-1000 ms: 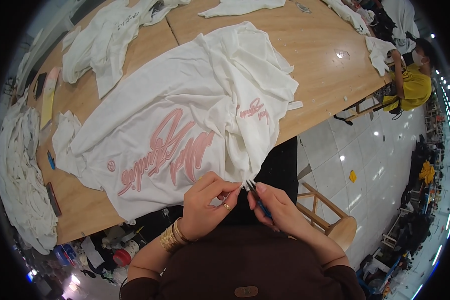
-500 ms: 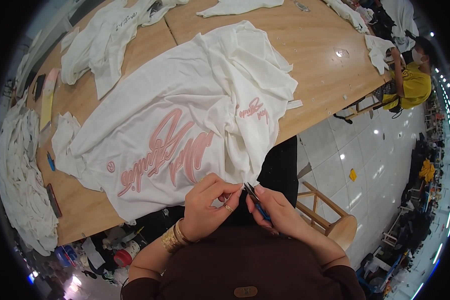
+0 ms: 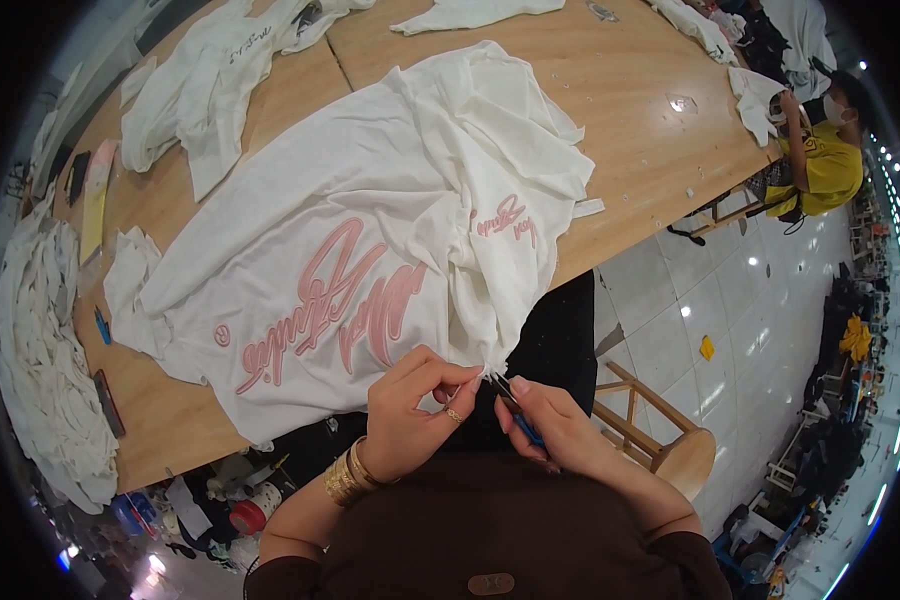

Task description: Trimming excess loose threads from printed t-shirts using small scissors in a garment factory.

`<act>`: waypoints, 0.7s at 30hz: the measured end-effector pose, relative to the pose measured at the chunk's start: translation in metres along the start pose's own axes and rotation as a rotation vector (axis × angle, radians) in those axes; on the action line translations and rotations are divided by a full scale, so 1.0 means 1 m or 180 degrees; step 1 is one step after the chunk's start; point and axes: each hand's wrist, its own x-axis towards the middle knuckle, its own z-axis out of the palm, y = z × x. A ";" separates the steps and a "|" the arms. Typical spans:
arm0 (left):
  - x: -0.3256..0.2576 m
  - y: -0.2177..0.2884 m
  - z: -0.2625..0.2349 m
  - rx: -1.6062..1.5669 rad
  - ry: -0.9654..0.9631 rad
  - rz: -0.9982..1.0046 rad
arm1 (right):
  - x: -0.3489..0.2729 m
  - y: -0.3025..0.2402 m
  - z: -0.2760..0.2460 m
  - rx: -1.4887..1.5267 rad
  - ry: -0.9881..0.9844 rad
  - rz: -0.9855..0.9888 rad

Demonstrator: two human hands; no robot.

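A white garment [image 3: 300,190] with pink script lettering lies spread over the table's near edge. Its lowest corner hangs down in front of me. My left hand [image 3: 420,405], with a ring and gold bangles at the wrist, pinches that corner between thumb and fingertips. In my right hand [image 3: 550,420] is a pair of thread snips [image 3: 512,405] with dark blades and a blue handle. The blade tips are at the pinched cloth, close to my left fingertips. Whether the blades are closed on a thread is too small to tell.
The wooden table [image 3: 650,140] bears more white garments [image 3: 195,100] at the far left and a heap of white cloth [image 3: 50,380] at its left side. A wooden stool [image 3: 685,455] stands to my right. Farther off, a person in a yellow top [image 3: 820,175] sits by the table.
The snips' tips have shifted slightly to the right and down, away from my left fingertips. The left hand keeps its pinch, and the garment lies almost as before.
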 end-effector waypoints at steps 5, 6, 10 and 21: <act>0.001 0.000 0.000 -0.0131 -0.0055 -0.0108 | 0.001 0.001 0.001 0.0036 -0.0001 0.0003; 0.001 0.000 0.000 -0.0184 -0.0065 -0.0131 | 0.002 0.001 0.001 0.0026 0.0005 -0.0018; 0.000 0.000 0.000 -0.0228 -0.0071 -0.0171 | 0.003 0.002 0.001 0.0021 -0.0017 -0.0039; 0.000 0.001 0.001 -0.0352 -0.0066 -0.0232 | 0.003 0.000 0.007 0.0043 0.0262 -0.0181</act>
